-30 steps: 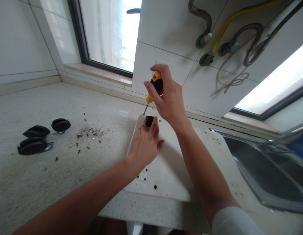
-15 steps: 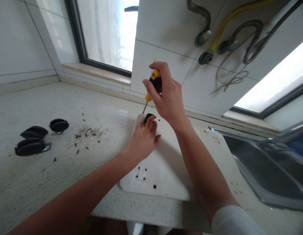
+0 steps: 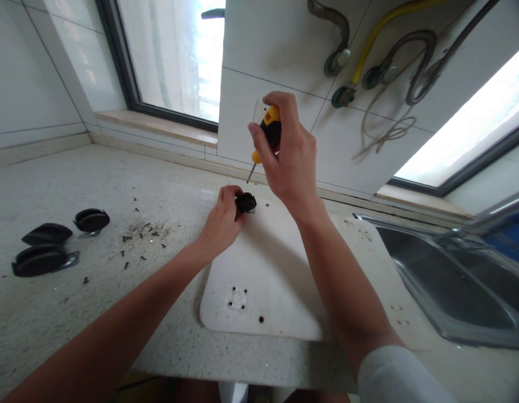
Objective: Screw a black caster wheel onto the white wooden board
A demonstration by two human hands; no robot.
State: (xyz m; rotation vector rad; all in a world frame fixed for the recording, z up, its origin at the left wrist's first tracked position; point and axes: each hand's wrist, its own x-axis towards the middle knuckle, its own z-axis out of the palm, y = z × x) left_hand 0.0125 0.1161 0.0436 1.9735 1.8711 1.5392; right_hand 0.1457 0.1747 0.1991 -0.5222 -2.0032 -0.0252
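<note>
My left hand (image 3: 224, 219) is closed on a black caster wheel (image 3: 246, 202) at the far left corner of the white board (image 3: 284, 280). Part of the caster's metal plate shows under it. Above and to the right, my right hand (image 3: 290, 151) grips a yellow and black screwdriver (image 3: 271, 126). Its metal shaft points down and its tip is just beyond the caster, apart from it. At the board's near left corner is a square mark (image 3: 239, 298) with several screw holes.
To the left, casters (image 3: 43, 258) lie on the speckled countertop (image 3: 167, 330) beside scattered screws (image 3: 146, 230) and dark debris. A metal sink (image 3: 444, 280) lies at the right. Hoses (image 3: 422, 61) and valves come off the tiled wall ahead, between two windows.
My left hand has shifted to the left side of the caster and now grips it there. The screwdriver has risen slightly, its tip lifting off the corner. The view has shifted a little.
</note>
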